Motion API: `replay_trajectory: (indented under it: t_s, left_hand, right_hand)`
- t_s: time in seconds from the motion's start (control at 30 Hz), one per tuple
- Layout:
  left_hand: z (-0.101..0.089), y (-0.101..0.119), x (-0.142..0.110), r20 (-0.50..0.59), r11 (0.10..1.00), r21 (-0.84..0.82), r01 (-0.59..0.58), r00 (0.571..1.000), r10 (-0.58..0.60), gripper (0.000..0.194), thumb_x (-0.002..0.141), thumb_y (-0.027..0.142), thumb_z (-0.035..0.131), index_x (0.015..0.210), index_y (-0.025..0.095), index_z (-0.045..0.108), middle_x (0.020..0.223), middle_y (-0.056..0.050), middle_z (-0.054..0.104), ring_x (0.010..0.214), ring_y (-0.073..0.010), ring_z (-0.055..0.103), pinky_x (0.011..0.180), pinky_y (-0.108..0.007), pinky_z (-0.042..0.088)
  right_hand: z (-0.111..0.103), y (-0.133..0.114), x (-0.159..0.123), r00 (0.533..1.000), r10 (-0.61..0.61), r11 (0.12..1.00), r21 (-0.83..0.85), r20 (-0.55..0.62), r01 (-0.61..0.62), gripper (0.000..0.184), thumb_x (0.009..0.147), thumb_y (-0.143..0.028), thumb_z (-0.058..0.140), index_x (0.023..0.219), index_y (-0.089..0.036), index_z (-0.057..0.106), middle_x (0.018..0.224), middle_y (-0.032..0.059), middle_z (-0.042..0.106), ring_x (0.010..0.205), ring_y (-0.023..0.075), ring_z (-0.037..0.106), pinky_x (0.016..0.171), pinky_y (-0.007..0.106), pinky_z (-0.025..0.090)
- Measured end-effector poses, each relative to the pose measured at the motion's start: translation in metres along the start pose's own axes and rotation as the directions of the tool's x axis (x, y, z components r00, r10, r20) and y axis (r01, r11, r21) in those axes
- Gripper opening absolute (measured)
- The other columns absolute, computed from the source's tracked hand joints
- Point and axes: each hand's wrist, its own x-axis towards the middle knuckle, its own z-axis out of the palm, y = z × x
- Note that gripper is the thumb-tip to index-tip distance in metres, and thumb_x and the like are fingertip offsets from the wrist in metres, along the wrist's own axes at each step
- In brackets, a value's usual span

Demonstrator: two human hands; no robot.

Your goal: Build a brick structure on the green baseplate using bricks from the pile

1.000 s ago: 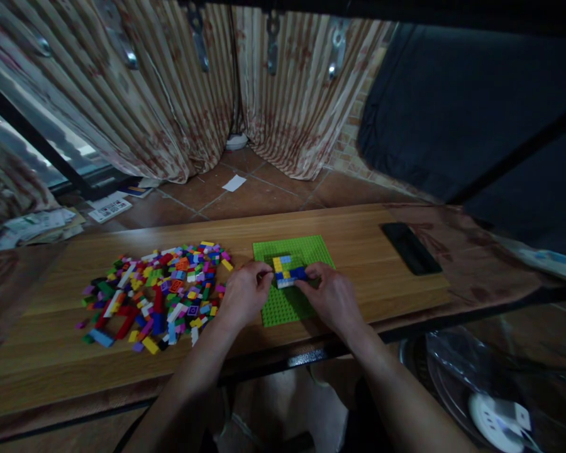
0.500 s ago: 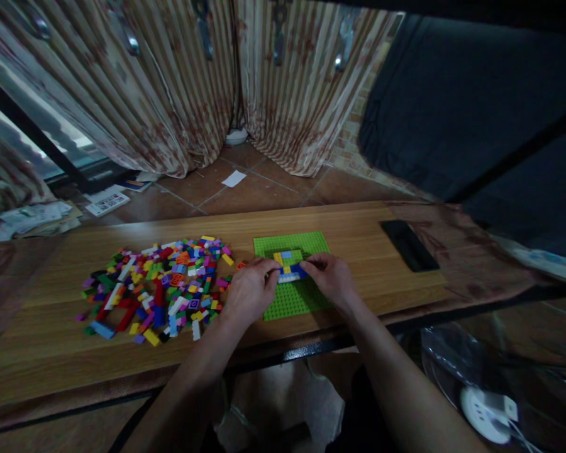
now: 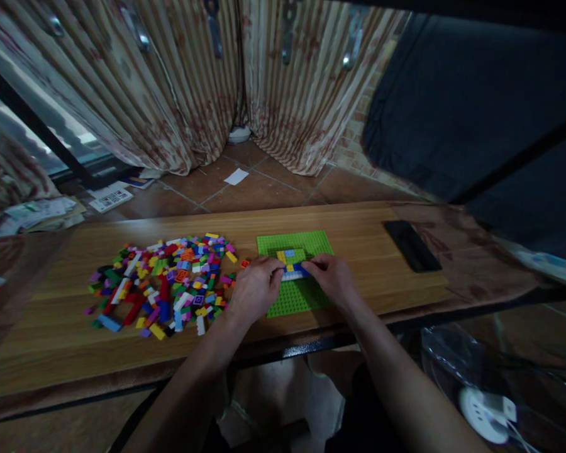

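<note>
A small build of toy bricks point(image 3: 290, 268) in yellow, blue, light blue, green and white sits on the green baseplate point(image 3: 292, 302). At its left end, my left hand point(image 3: 258, 283) is closed, with thumb and fingertips pressed against the bricks. On the opposite side, my right hand point(image 3: 332, 277) pinches a dark blue brick point(image 3: 302, 269) at the front of the build. My fingertips cover both ends of the front row, so I cannot see how firmly the blue brick is seated.
A wide heap of loose, mixed-colour bricks point(image 3: 170, 283) spreads over the left of the wooden table point(image 3: 358, 233). Single bricks lie between heap and baseplate, including an orange one point(image 3: 245, 263). A black phone-like slab point(image 3: 412, 245) lies at the right. Curtains point(image 3: 283, 94) hang behind.
The camera view has shifted slightly. Both hands stay at the brick build, with the right fingers still on the dark blue brick and hardly any movement.
</note>
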Motion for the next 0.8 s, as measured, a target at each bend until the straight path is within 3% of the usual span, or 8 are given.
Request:
replay_trajectory:
  t_s: [0.27, 0.5, 0.63, 0.8]
  left_hand:
    - [-0.008, -0.005, 0.001, -0.057, 0.999, -0.036, 0.032, 0.998, -0.034, 0.02, 0.089, 0.025, 0.049, 0.093, 0.021, 0.068, 0.09, -0.003, 0.07, 0.081, -0.0158, 0.064, 0.073, -0.027, 0.048]
    - [-0.016, -0.017, -0.001, -0.111, 0.998, -0.054, 0.045, 0.993, -0.051, 0.021, 0.088, 0.024, 0.049, 0.093, 0.02, 0.069, 0.088, -0.003, 0.071, 0.075, -0.0145, 0.064, 0.07, -0.025, 0.049]
    - [-0.026, -0.026, 0.001, -0.152, 0.996, -0.054, 0.066, 0.986, -0.074, 0.021, 0.087, 0.023, 0.048, 0.091, 0.02, 0.069, 0.085, -0.003, 0.071, 0.074, -0.0144, 0.064, 0.069, -0.024, 0.049]
    - [-0.048, -0.04, 0.001, -0.276, 0.988, -0.071, 0.14, 0.949, -0.154, 0.022, 0.086, 0.027, 0.05, 0.092, 0.02, 0.07, 0.088, -0.004, 0.073, 0.077, -0.0153, 0.065, 0.074, -0.026, 0.05]
  right_hand:
    - [0.001, -0.003, -0.005, 0.998, -0.053, 0.99, -0.128, -0.015, 0.051, 0.034, 0.083, -0.046, 0.056, 0.064, -0.019, 0.061, 0.062, 0.0026, 0.062, 0.058, 0.0157, 0.054, 0.056, 0.027, 0.035]
    - [-0.005, 0.005, -0.002, 1.0, -0.008, 1.0, -0.007, 0.01, 0.009, 0.045, 0.085, -0.056, 0.049, 0.063, -0.018, 0.059, 0.056, 0.0016, 0.058, 0.052, 0.0141, 0.052, 0.05, 0.025, 0.032]
    - [-0.01, 0.005, 0.004, 0.987, 0.058, 0.992, 0.115, -0.149, -0.041, 0.053, 0.087, -0.061, 0.04, 0.062, -0.017, 0.057, 0.052, 0.0011, 0.055, 0.047, 0.0133, 0.05, 0.047, 0.025, 0.033]
    - [-0.003, -0.017, 0.001, 0.951, -0.044, 0.971, 0.211, -0.307, 0.113, 0.046, 0.09, -0.054, 0.045, 0.065, -0.018, 0.056, 0.055, -0.0009, 0.054, 0.051, 0.0118, 0.049, 0.05, 0.024, 0.036]
